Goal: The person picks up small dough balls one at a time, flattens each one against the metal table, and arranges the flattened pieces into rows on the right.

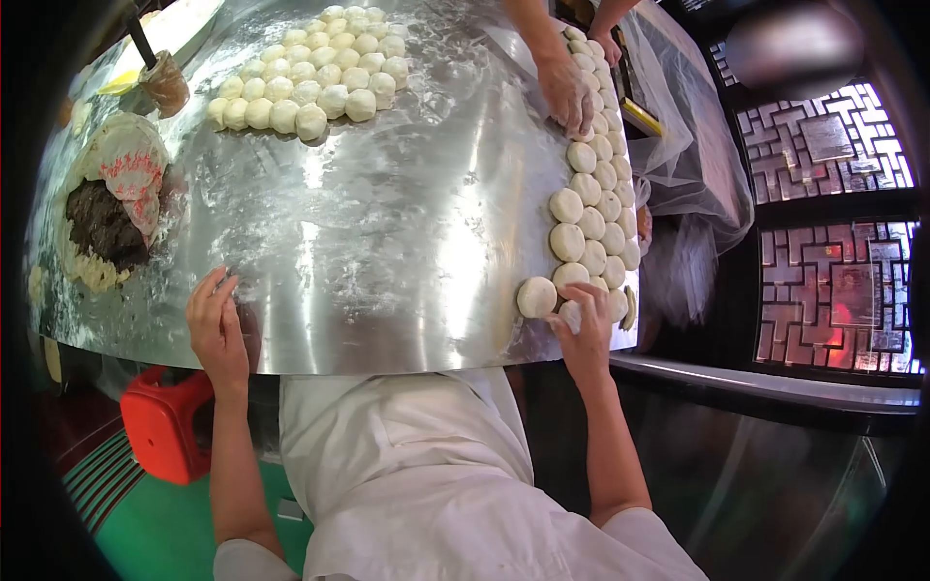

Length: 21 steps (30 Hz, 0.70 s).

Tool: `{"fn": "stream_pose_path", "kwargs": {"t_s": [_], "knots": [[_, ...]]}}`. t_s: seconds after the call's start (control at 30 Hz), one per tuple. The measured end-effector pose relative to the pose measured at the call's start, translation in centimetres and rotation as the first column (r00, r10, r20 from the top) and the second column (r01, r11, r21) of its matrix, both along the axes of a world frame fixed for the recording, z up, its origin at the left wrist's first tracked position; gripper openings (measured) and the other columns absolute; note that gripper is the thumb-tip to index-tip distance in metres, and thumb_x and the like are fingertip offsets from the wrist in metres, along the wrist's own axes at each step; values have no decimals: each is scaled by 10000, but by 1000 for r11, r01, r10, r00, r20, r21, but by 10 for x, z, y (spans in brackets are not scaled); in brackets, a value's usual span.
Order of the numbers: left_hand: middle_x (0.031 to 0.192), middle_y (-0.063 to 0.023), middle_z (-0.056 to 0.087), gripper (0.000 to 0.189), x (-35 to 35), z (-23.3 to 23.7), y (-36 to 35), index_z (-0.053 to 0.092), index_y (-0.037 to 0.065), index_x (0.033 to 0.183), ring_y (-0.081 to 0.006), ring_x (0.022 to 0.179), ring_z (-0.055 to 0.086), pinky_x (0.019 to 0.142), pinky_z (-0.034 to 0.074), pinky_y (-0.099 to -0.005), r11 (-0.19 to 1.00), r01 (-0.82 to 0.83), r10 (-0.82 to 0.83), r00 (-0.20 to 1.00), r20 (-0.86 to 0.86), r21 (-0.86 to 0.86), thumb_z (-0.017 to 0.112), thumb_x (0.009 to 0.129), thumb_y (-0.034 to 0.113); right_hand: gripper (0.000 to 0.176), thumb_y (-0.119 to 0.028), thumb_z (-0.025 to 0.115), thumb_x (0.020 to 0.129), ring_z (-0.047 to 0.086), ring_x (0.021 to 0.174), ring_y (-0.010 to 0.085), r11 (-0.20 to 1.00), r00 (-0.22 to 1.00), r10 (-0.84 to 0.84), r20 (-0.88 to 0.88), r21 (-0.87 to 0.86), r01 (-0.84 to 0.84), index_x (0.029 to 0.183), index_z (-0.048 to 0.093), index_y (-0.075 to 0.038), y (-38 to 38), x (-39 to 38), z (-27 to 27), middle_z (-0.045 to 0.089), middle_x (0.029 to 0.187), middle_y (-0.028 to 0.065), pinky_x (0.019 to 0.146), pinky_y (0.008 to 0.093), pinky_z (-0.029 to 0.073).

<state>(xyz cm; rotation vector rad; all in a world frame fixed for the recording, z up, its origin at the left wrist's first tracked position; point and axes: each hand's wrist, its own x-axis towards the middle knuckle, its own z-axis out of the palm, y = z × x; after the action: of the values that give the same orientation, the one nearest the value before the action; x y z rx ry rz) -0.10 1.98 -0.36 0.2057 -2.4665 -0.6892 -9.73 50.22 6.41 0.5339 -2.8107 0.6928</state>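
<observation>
My right hand (587, 329) curves its fingers around a pale dough round (570, 316) at the near end of the rows, by the table's right edge. Just left of it lies another flattened dough round (537, 297). Several more floured rounds (568, 242) run in rows up the right side. Over the near left part of the metal table (387, 242), my left hand (217, 324) has its fingers loosely stretched out, holding nothing. Rounder dough balls (310, 122) sit in a tight block at the far side.
A bowl of dark filling (102, 225), partly covered by a red-printed plastic bag (134, 174), stands at the left. Behind it is a brown container (165, 85) with a dark handle. Another person's hand (567, 92) touches the far rounds. A red stool (165, 426) stands below left.
</observation>
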Motion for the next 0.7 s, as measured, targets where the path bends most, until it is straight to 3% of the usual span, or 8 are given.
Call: {"fn": "stream_pose_path", "kwargs": {"t_s": [0.07,0.13,0.33,0.47,0.63,0.7], "knots": [[1320,-120,666,284,-1,3,2,695,58,1226,-306,1269,591,1105,411,-421,1000,-8,8,1000,18,21,553,987,-2,480,-138,832,788,583,1125,370,999,999,51,17,16,-51,1213,622,-66,-17,-9,0,620,1200,154,977,479,453],[1315,-122,668,285,0,5,2,695,57,1223,-309,1259,597,1103,410,-424,999,-22,20,999,35,39,554,984,-6,507,-223,824,798,574,1135,365,975,991,136,-17,178,-131,1242,625,-84,-38,-13,2,623,1211,137,1015,493,424],[1312,-121,668,294,1,1,-1,700,62,1216,-307,1261,591,1104,406,-426,1000,-25,25,1000,8,-13,565,967,-14,341,-109,767,789,561,1203,342,946,984,164,68,270,-177,1107,645,-87,-18,-11,-11,618,1251,103,1034,489,421],[1321,-111,663,303,0,10,5,706,66,1203,-311,1272,583,1098,414,-427,999,-50,49,998,46,19,573,947,-26,377,-86,769,809,570,1160,376,967,977,189,96,157,-203,1163,642,-79,-51,-28,12,617,1235,128,996,496,447],[1329,-103,656,299,1,13,7,717,45,1184,-314,1283,570,1103,418,-433,994,-59,51,994,92,88,565,936,-27,386,-134,744,907,614,1053,371,939,944,330,-23,-96,-331,1261,608,-63,-147,-111,3,599,1219,175,861,448,524],[1306,-105,667,288,0,17,9,721,41,1170,-321,1257,590,1083,417,-458,995,-61,53,994,93,81,572,926,4,447,-139,743,911,624,1024,364,950,951,268,154,-204,-234,1323,574,-88,-199,-145,-2,575,1204,172,841,450,537]]}}
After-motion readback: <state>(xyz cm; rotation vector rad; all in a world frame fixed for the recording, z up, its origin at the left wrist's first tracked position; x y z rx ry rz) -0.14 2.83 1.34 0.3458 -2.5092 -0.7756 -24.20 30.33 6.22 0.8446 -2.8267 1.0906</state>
